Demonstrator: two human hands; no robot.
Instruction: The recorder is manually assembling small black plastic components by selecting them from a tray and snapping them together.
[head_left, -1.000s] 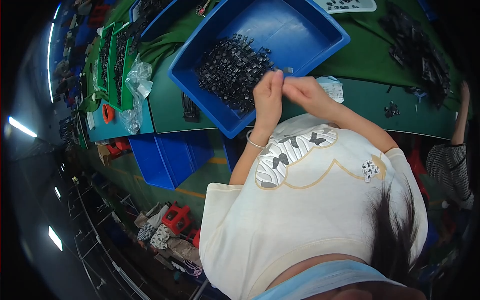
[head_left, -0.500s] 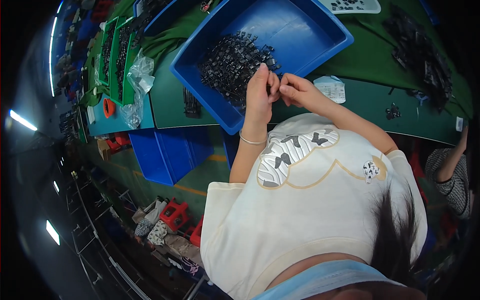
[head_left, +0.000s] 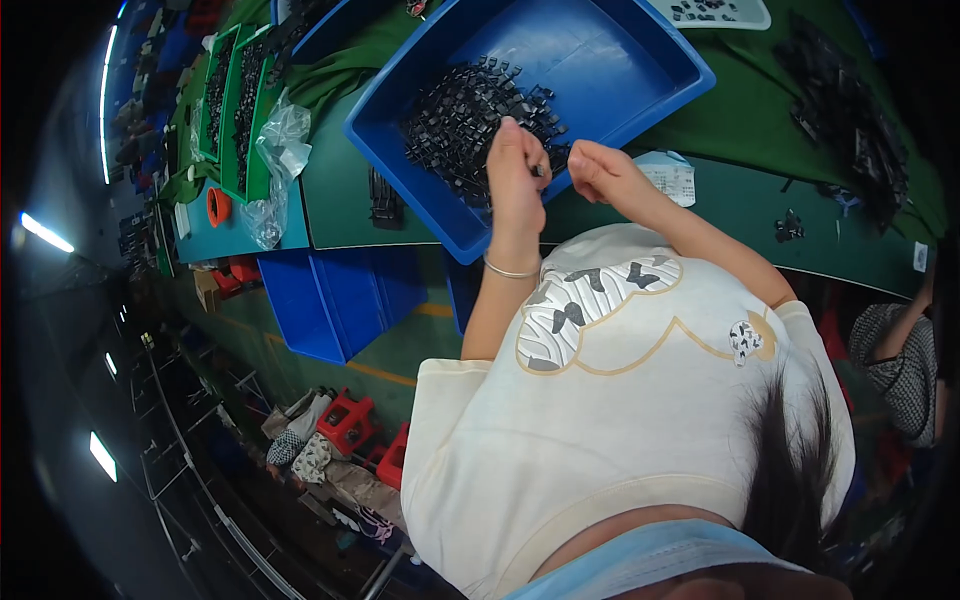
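A large blue bin [head_left: 600, 128] lies on the table in front of me, with a heap of small black plastic parts [head_left: 455, 125] in its left half. My left hand [head_left: 517, 172] is over the bin's near side, its fingers closed on a small black plastic part [head_left: 538, 171]. Just to the right, at the bin's near rim, my right hand [head_left: 604, 174] is curled closed with its fingertips together. Whatever it may hold is hidden. A narrow gap separates the two hands.
Green trays [head_left: 243, 120] of black parts and a clear plastic bag [head_left: 283, 145] are at left. A printed paper slip [head_left: 668, 178] lies beside my right forearm. Long black pieces [head_left: 850, 125] are piled at right, near another person's arm [head_left: 918, 300]. Blue crates [head_left: 320, 305] stand below the table.
My hands were close together and have moved slightly apart. The right hand's fingers are curled in more, and the small black part now shows in my left hand.
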